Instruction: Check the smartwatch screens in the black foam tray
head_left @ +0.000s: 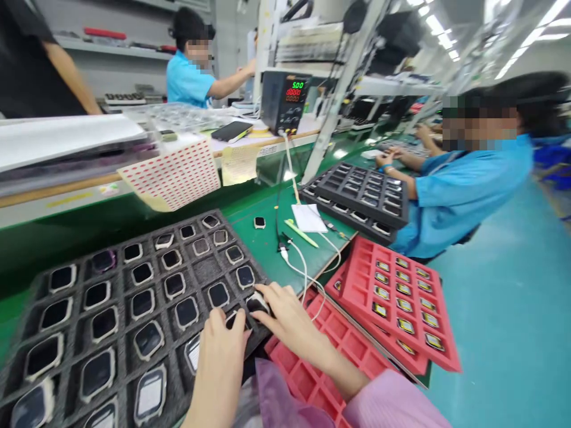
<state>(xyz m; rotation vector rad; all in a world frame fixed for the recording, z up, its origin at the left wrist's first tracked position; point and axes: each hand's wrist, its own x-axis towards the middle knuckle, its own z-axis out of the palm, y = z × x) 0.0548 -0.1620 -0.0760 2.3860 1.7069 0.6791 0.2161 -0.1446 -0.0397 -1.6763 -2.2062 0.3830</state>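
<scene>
Green benchtop (276, 205) stretches ahead. Our right hand (289, 318) pinches a pale-framed watch (257, 302) between thumb and forefinger; just left, our left hand (222, 351), fingertips slightly parted, partly covers a second watch (231, 321), its hold unclear to us, both at the near right corner of the gray tray (205, 270).

Green bench (267, 252), grey foam tray (205, 270), loose watch (259, 223), white paper (309, 217), light-green pen-shaped tool (301, 233), white cable (284, 254), stacked black trays (357, 208)

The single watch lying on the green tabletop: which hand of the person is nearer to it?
Right. The right hand is at the right edge of the dark tray, this side of the watch; the left hand is farther left and lower in view.
</scene>
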